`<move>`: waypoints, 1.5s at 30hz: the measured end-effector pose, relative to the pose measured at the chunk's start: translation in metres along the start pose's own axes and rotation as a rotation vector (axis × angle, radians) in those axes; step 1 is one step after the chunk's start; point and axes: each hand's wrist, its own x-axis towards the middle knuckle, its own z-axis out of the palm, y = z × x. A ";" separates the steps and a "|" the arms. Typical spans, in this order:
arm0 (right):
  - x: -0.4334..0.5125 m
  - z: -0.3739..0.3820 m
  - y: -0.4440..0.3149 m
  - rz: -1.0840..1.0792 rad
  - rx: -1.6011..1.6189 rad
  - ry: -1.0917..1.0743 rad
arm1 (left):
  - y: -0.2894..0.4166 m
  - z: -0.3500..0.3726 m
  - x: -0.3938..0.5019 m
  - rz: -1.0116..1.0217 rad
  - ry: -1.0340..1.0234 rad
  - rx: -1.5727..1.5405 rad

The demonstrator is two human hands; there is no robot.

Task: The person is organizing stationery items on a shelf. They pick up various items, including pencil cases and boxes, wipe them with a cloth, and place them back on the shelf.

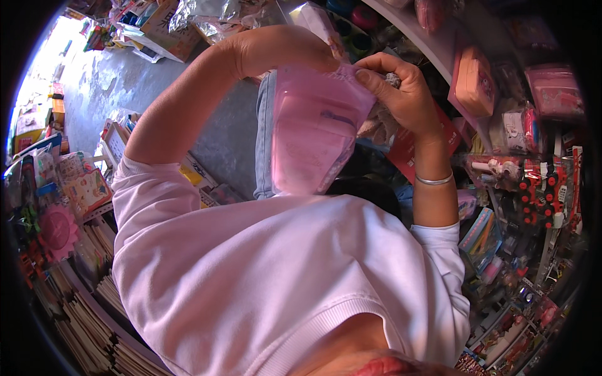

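Note:
A translucent pink plastic bag (pixel 305 80) hangs upright before my chest, with a pink case (pixel 305 150) inside. A purple strip like a zipper pull shows through near the case's top. My left hand (pixel 315 51) bends over the bag's upper edge, its fingertips mostly hidden behind the plastic. At the bag's upper right corner, my right hand (pixel 395 89) pinches the edge between thumb and forefinger. A crumpled grey-brown cloth (pixel 378 124) shows behind and below the right hand; whether the other fingers hold it I cannot tell.
Shelving (pixel 437 51) with packaged pink cases (pixel 555 91) rises at the right. Red toy vehicles in clear packaging (pixel 541 192) hang lower down. Stacked books or notebooks (pixel 84 319) line the lower left. A grey floor (pixel 136 84) spreads behind my left arm, with boxed goods (pixel 164 33) beyond.

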 end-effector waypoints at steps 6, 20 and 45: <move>-0.002 -0.003 0.003 0.053 0.063 -0.034 | 0.019 -0.012 0.016 -0.284 -0.267 0.062; -0.003 0.004 0.006 0.016 0.140 -0.018 | 0.030 -0.010 0.019 -0.261 -0.319 0.253; 0.022 -0.017 0.033 0.294 0.658 -0.322 | 0.017 0.032 0.000 0.229 0.401 0.607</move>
